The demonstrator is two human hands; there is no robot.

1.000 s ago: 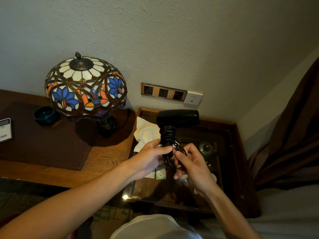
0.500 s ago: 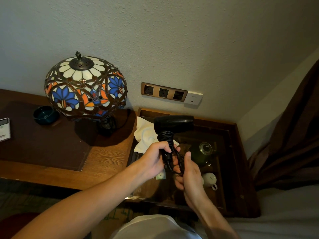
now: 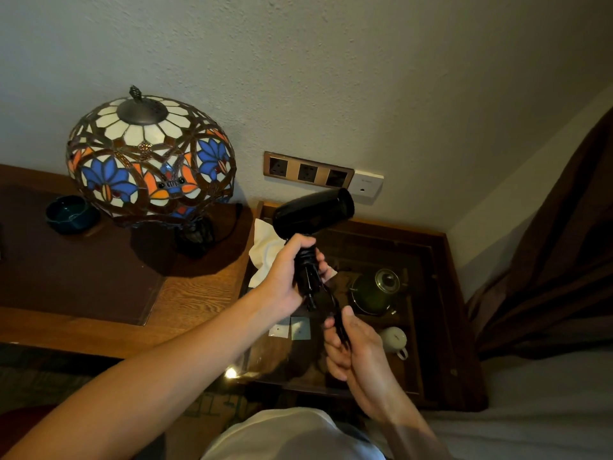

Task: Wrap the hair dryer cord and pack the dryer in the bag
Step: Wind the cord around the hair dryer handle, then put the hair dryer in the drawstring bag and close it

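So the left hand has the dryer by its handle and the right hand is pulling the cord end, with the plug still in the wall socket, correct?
Not quite. In the head view the wall sockets are empty. The left hand grips the hair dryer by its handle, and the right hand holds the cord end.

L hand (image 3: 288,277) grips dryer (image 3: 311,214), R hand (image 3: 353,350) – cord (image 3: 338,322)

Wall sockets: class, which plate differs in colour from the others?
The white plate at the right end; the three sockets beside it sit in one bronze frame.
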